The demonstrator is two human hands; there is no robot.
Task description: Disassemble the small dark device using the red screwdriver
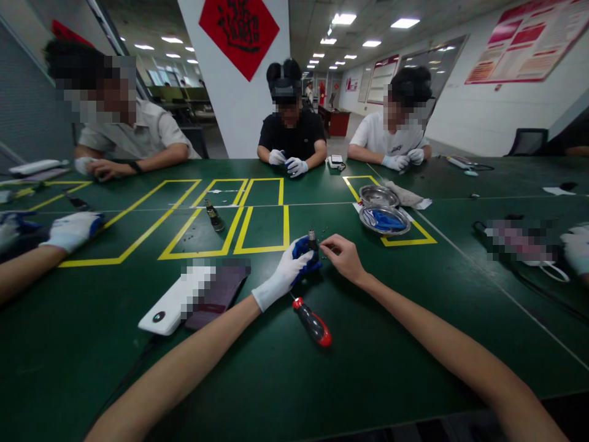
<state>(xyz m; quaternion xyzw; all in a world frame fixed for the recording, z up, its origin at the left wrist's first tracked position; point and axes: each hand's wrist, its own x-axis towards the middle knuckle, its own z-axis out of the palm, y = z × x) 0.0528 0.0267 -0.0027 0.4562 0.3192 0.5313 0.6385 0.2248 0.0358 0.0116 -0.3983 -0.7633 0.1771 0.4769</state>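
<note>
- At the near side of a green table (276, 393), seen from the wearer's head, two forearms reach forward and the hands meet near the middle of the view.
- The left hand (297, 264), in a white glove with blue on the palm side, is closed around a dark cylindrical part (313, 244), held upright just above the tabletop, its narrow metal tip pointing up.
- The right hand (345, 258) is bare, its thumb and fingertips drawn narrowly together right beside that part; whether they pinch something tiny or touch the part, I cannot tell.
- Small dark specks lie on the table near those fingertips.
- Just below the left hand lies a screwdriver (313, 323) with a black and red handle, its shaft running up toward the glove.
- Left of it, a white device (172, 304) and a dark phone-like slab (218, 294) lie side by side, partly pixelated.
- Farther off, a second dark part (214, 218) stands within a yellow tape outline (262, 250), specks around it.
- To the right sit two metal bowls (389, 232); the nearer holds blue and white cloth (384, 218).
- Three people sit across the table, faces pixelated, hands at the tabletop; other gloved hands show at both side edges.
</note>
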